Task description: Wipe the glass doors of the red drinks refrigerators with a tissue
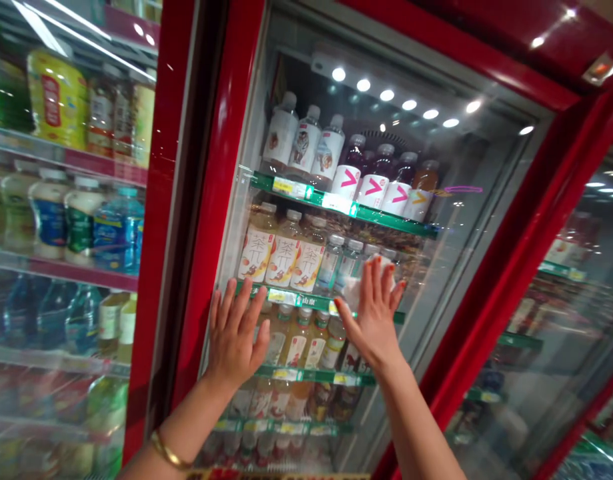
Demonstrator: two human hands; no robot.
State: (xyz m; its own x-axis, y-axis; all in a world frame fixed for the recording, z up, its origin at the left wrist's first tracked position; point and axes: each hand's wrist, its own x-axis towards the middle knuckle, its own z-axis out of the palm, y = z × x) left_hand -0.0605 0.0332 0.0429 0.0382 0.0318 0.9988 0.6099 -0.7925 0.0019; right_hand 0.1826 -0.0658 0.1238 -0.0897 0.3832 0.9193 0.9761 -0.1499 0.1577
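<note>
A white cloth (353, 291) is pressed under my right hand (373, 310) against the glass door (466, 280) of a red-framed drinks cooler. The cloth shows at the fingertips and left of the fingers; whether it is fabric or paper I cannot make out. That hand's fingers are stretched over it, with the thumb out to the left. My left hand (239, 333) lies flat near the door's left side, fingers spread and holding nothing. A gold bangle (169, 451) circles the left wrist. Behind the glass, tea bottles (286, 250) stand on a shelf between the hands.
The door's red frame (216, 167) runs up the left, and another red frame (516, 267) slants along the right. White-labelled bottles (306, 143) stand on the upper shelf. At left, a neighbouring cooler holds several drinks, including a yellow pouch (56, 100). Ceiling lights reflect on the glass.
</note>
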